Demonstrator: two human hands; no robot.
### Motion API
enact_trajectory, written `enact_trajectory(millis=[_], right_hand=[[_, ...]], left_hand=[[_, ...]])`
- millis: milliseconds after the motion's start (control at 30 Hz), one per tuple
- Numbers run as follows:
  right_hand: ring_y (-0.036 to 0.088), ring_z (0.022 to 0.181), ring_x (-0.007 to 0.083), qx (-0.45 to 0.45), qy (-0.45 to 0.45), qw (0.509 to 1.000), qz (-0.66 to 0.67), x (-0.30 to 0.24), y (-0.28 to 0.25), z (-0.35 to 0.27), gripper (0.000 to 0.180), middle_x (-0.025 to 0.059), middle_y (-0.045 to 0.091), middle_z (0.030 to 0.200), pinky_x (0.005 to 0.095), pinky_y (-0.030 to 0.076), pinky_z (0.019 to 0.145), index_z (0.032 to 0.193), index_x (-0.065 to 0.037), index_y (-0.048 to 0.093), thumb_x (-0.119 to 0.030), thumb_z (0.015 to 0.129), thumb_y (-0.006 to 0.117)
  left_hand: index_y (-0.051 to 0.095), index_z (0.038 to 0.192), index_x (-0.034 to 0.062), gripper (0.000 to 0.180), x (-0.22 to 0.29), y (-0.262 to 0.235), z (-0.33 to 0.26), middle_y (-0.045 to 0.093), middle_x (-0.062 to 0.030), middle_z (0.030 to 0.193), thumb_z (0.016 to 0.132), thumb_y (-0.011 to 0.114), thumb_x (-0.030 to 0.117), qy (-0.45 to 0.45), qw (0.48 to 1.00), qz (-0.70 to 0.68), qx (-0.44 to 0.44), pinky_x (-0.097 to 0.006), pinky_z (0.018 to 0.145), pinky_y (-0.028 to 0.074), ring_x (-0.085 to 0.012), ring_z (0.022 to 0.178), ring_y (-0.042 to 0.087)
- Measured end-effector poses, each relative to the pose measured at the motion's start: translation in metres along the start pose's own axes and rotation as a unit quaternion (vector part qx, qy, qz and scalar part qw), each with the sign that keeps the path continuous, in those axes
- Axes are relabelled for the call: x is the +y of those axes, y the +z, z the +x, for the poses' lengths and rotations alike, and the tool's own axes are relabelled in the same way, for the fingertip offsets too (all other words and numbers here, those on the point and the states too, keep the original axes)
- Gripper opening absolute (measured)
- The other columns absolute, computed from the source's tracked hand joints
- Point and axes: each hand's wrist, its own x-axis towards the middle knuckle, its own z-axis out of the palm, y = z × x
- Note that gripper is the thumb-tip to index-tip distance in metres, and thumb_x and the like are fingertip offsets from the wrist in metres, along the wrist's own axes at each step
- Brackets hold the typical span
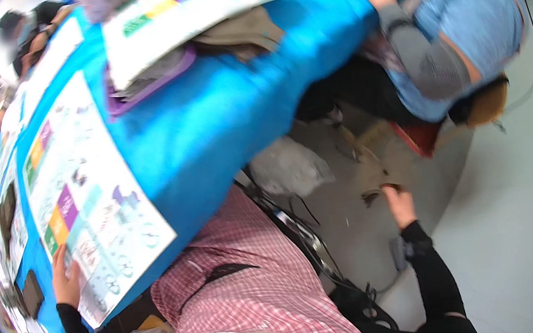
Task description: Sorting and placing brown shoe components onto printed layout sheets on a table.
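The left hand [65, 278] rests flat on a printed sheet [89, 200] at the edge of the blue table [218, 118], its grip loose on the paper. Far to its right, the right hand [399, 204] reaches down to the floor [519, 197], grip pinched on a small dark scrap [380, 191]. Above that hand, another person in a blue shirt [478, 17] leans on the table.

The left hand [65, 279] lies flat, fingers spread, its black-sleeved arm bent upward. The right hand [398, 202] reaches down at full stretch, fingers curled closed around something small.
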Motion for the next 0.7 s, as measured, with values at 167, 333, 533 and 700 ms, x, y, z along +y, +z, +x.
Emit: enact_trajectory(millis=[167,333,533,700], right_hand=[[0.048,0.066,0.0182,-0.002,-0.337,0.937,-0.089,-0.229,0.010,-0.015,0.016,0.0095,0.048,0.070,0.0305,0.040,0.061,0.079,0.003,0.050,-0.010,0.080,0.059],[0.046,0.061,0.0273,-0.039,-0.739,0.657,-0.143,-0.422,0.170,-0.084,0.026,0.0067,0.043,0.059,0.0387,0.033,0.057,0.061,-0.012,0.046,-0.021,0.063,0.070],[0.054,0.073,0.0249,-0.225,-0.846,0.465,-0.132,-0.443,0.317,-0.174,0.035,0.0078,0.053,0.073,0.0358,0.040,0.069,0.082,-0.007,0.053,-0.030,0.064,0.073],[0.060,0.068,0.0243,-0.412,-0.622,0.663,-0.056,-0.484,0.372,-0.145,0.039,0.0113,0.059,0.079,0.0347,0.047,0.059,0.094,0.001,0.054,-0.030,0.078,0.071]], left_hand=[[0.048,0.127,0.0035,0.041,0.126,-0.006,0.004,0.053,-0.0153,0.124,0.087,0.057,0.011,0.046,0.969,-0.240,-0.040,-0.035,0.099,0.037,-0.0276,0.117,0.049],[0.019,0.144,0.0053,0.066,0.171,-0.017,-0.003,0.034,-0.0120,0.144,0.093,0.052,0.029,0.240,0.562,-0.697,-0.374,-0.038,0.109,0.024,-0.0224,0.131,0.035],[0.028,0.138,0.0017,0.051,0.121,-0.028,0.030,0.036,-0.0137,0.140,0.095,0.042,0.025,0.014,0.489,-0.870,-0.065,-0.041,0.105,0.033,-0.0230,0.128,0.038],[0.027,0.140,0.0038,0.052,0.066,-0.050,0.013,0.041,-0.0155,0.137,0.092,0.047,0.014,0.013,0.536,-0.844,-0.028,-0.043,0.101,0.039,-0.0300,0.124,0.044]])
